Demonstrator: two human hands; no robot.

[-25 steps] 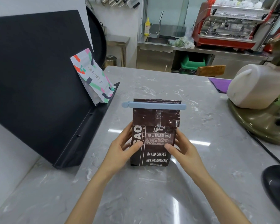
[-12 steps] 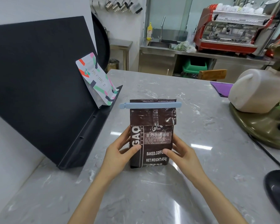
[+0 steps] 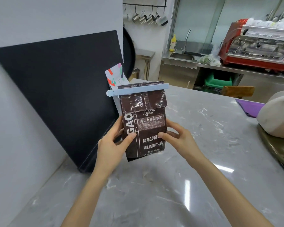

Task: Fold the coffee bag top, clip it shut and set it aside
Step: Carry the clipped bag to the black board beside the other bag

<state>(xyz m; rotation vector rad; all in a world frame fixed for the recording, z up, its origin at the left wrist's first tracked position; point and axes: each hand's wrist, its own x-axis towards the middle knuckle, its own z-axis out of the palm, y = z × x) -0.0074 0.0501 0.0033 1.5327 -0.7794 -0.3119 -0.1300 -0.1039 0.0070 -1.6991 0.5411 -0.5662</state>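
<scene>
A dark brown coffee bag (image 3: 147,128) with white lettering is held upright just above the grey marble counter (image 3: 195,185). Its top is folded over toward me, and a long pale blue clip (image 3: 138,91) is clamped across the fold. My left hand (image 3: 112,145) grips the bag's left side, thumb on the front. My right hand (image 3: 179,138) grips its right side, thumb on the front too. The bag's back is hidden.
A big black board (image 3: 56,89) leans on the left wall, with a white patterned pouch (image 3: 116,76) propped against it behind the bag. A beige jug on an olive machine base (image 3: 279,115) stands right. A purple cloth (image 3: 249,107) lies far right.
Both hands have lifted the clipped bag off the counter and carried it left, toward the black board. The camera view has swung left and up.
</scene>
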